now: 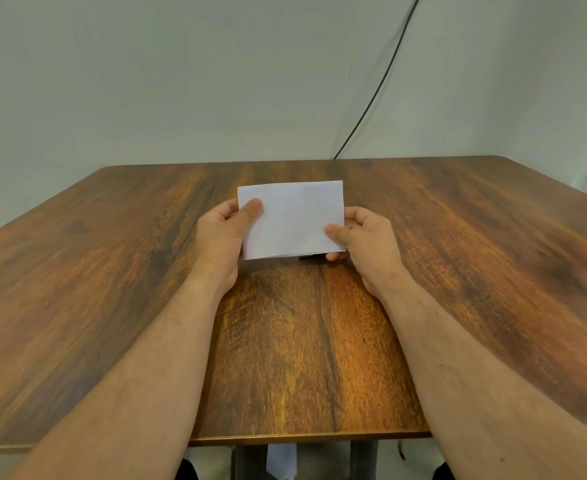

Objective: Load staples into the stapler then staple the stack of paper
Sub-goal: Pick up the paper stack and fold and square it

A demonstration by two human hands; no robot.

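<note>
Head view: left hand (pixel 228 230) and right hand (pixel 361 233) each pinch an end of the small white paper stack (pixel 294 220) above the brown wood-grain table (pixel 475 258); stapler unseen, so loose sheets may fan out of alignment.
</note>
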